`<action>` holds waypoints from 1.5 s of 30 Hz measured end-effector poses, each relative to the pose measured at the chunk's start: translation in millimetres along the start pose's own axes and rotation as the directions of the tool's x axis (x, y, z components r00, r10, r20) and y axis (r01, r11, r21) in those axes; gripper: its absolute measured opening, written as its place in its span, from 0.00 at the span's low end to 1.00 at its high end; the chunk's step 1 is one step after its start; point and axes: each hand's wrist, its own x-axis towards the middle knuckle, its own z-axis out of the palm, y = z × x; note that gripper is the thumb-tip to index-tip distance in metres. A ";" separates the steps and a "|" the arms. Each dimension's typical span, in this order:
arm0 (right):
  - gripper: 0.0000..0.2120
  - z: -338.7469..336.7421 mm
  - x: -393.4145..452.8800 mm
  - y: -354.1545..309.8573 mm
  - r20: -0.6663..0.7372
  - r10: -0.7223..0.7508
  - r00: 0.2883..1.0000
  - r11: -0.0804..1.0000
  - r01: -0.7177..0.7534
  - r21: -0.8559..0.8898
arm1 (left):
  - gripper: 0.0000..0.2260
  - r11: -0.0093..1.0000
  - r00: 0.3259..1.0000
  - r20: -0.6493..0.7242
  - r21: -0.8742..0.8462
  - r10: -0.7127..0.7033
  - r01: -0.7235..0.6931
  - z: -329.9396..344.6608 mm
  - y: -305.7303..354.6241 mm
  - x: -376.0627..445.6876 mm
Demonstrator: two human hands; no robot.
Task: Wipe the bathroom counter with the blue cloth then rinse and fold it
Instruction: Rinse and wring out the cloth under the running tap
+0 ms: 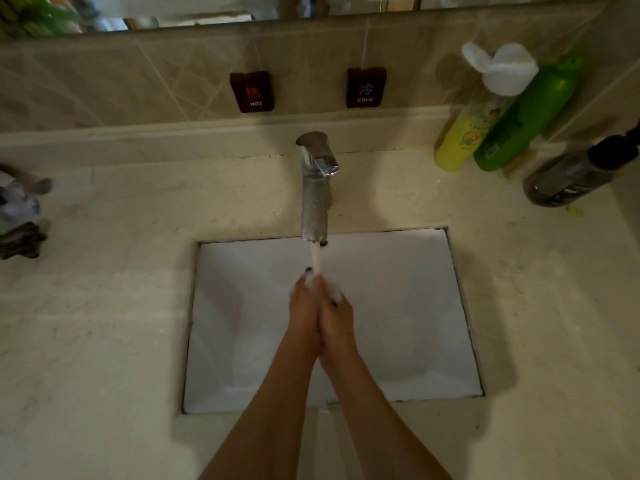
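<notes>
Both forearms reach over the white sink (433, 306), left hand (304, 308) and right hand (337, 315) pressed palm to palm, fingers straight and holding nothing, under water running from the tap (315, 188). No blue cloth shows on the worktop (104, 323).

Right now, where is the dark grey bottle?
In the head view, the dark grey bottle stands at the counter's far right, right of the green plastic bottle.
</notes>
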 end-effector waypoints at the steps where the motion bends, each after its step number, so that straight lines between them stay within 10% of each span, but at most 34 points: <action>1: 0.08 4.1 -3.1 1.1 -0.006 0.005 1.000 1.000 -0.005 -0.013 | 0.14 0.996 0.997 0.037 -0.044 -0.072 0.074 -2.7 -0.6 -0.4; 6: 0.07 22.1 13.1 -2.2 -0.253 -0.026 0.967 0.996 0.004 -0.088 | 0.21 0.958 0.971 0.032 -0.161 -0.235 0.237 -11.3 -4.8 2.6; 16: 0.07 24.5 39.7 -9.6 -0.296 0.036 0.955 0.920 -0.147 -0.363 | 0.14 0.953 0.977 0.086 -0.222 -0.193 0.208 -17.0 -13.9 -17.9; 26: 0.12 14.4 16.6 -5.0 -0.127 0.336 0.933 0.930 -0.309 0.197 | 0.14 0.990 0.983 -0.161 -0.119 -0.091 0.072 -18.0 -16.0 -9.2; 40: 0.15 -6.8 5.0 -19.1 -0.269 -0.192 0.944 0.907 0.066 -0.415 | 0.17 0.982 0.986 -0.006 -0.089 -0.165 0.164 14.8 8.6 -12.3; 45: 0.31 -1.6 26.3 -24.0 -0.181 0.062 0.982 0.887 -0.137 -0.441 | 0.18 0.924 0.977 0.006 -0.323 -0.212 0.203 11.3 12.0 -12.0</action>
